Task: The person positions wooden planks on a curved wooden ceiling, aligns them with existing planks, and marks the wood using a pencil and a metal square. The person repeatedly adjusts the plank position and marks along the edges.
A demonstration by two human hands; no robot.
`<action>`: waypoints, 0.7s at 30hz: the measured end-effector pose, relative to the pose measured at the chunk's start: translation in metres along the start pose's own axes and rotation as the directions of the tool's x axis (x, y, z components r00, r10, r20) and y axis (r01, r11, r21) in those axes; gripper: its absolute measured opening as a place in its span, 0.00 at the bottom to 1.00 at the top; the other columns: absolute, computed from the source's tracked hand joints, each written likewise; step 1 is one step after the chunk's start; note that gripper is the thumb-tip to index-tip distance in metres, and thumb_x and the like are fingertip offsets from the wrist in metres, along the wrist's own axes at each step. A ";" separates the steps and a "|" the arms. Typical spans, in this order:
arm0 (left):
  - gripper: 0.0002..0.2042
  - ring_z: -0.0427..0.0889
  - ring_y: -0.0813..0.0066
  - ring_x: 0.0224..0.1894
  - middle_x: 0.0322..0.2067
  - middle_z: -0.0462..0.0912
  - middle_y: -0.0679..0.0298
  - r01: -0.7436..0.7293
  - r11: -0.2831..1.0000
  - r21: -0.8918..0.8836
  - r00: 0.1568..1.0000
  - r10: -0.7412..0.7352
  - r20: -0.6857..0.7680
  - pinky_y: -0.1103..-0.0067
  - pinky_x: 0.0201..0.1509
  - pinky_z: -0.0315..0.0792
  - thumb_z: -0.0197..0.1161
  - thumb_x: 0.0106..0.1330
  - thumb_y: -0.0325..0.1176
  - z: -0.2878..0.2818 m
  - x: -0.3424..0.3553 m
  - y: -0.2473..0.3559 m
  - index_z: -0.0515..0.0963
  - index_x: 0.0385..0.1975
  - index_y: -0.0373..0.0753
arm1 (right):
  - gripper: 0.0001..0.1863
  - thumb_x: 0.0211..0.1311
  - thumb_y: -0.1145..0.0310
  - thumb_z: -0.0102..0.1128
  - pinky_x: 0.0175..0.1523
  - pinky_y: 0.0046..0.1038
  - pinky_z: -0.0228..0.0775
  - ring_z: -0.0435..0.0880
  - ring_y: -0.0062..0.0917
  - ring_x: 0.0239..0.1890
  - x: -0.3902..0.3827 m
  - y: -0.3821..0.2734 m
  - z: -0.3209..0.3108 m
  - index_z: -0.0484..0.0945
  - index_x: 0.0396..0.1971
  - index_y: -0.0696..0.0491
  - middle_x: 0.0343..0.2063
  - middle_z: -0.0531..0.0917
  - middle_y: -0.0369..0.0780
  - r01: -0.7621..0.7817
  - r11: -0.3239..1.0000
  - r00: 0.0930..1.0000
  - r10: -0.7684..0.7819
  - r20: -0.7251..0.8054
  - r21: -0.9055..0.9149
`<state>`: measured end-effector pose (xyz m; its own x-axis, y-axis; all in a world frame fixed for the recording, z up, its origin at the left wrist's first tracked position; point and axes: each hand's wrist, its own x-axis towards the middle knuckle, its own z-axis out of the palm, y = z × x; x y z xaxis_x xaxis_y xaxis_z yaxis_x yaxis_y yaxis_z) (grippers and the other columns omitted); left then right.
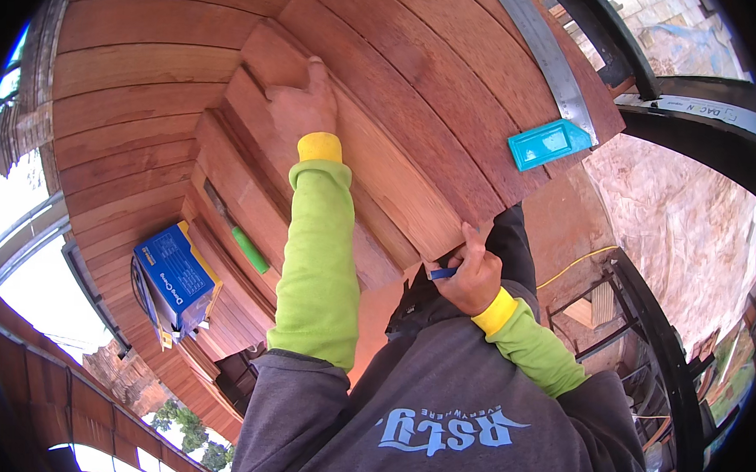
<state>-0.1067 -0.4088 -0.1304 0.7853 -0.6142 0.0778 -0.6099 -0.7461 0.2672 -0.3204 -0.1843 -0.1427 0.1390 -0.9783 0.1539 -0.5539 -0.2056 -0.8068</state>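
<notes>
A loose reddish-brown wooden board point(398, 181) lies at a slant over a surface of wooden planks. My left hand point(304, 104) presses on its far part, thumb stretched out and the other fingers bent toward the board's left edge, partly hidden. At the board's near end is my right hand point(476, 280), closed around a short blue pencil or marker point(443, 274). Its index finger points up along the board's end corner. To the right, a square point(549, 145) with a teal stock and a steel blade rests on the planks.
Left of my left forearm lies a chisel point(247, 248) with a green handle. Beyond it sits a blue and yellow box point(175, 272). Black metal framing point(676, 337) stands at the right, near a yellow cord point(577, 265) and a wood block point(595, 305).
</notes>
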 end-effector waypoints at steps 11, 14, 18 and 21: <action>0.41 0.81 0.42 0.40 0.37 0.79 0.36 -0.016 1.000 -0.015 0.999 0.017 0.040 0.58 0.45 0.75 0.60 0.52 0.65 -0.002 0.000 -0.001 0.70 0.38 0.21 | 0.47 0.35 0.66 0.80 0.19 0.26 0.66 0.76 0.27 0.13 -0.007 0.008 0.001 0.62 0.55 0.65 0.13 0.74 0.35 -0.051 0.994 0.999 0.052 0.002 0.093; 0.41 0.81 0.42 0.41 0.38 0.79 0.37 -0.021 1.000 0.010 1.000 0.021 0.015 0.59 0.45 0.75 0.60 0.52 0.64 0.000 -0.001 0.000 0.70 0.39 0.21 | 0.47 0.33 0.67 0.80 0.19 0.27 0.67 0.76 0.28 0.13 -0.006 0.008 0.004 0.62 0.55 0.66 0.13 0.73 0.36 0.000 1.000 1.000 0.001 -0.023 0.020; 0.40 0.81 0.42 0.41 0.38 0.79 0.37 -0.022 1.000 0.007 1.000 0.021 0.021 0.59 0.45 0.75 0.60 0.53 0.64 -0.002 -0.002 0.000 0.70 0.39 0.21 | 0.46 0.33 0.67 0.78 0.18 0.28 0.67 0.75 0.29 0.13 -0.008 0.008 0.009 0.63 0.54 0.68 0.13 0.72 0.36 0.034 0.998 0.997 -0.037 -0.065 -0.048; 0.40 0.81 0.42 0.40 0.38 0.79 0.37 -0.022 1.000 0.005 0.999 0.022 0.031 0.59 0.45 0.75 0.60 0.53 0.64 -0.004 -0.003 0.002 0.70 0.39 0.21 | 0.45 0.34 0.67 0.77 0.18 0.28 0.67 0.75 0.30 0.12 -0.007 0.007 0.011 0.63 0.54 0.69 0.13 0.72 0.36 0.046 0.998 0.996 -0.050 -0.080 -0.049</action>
<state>-0.1096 -0.4072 -0.1264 0.7679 -0.6384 0.0535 -0.6278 -0.7334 0.2607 -0.3165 -0.1790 -0.1557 0.0999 -0.9658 0.2393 -0.5863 -0.2514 -0.7701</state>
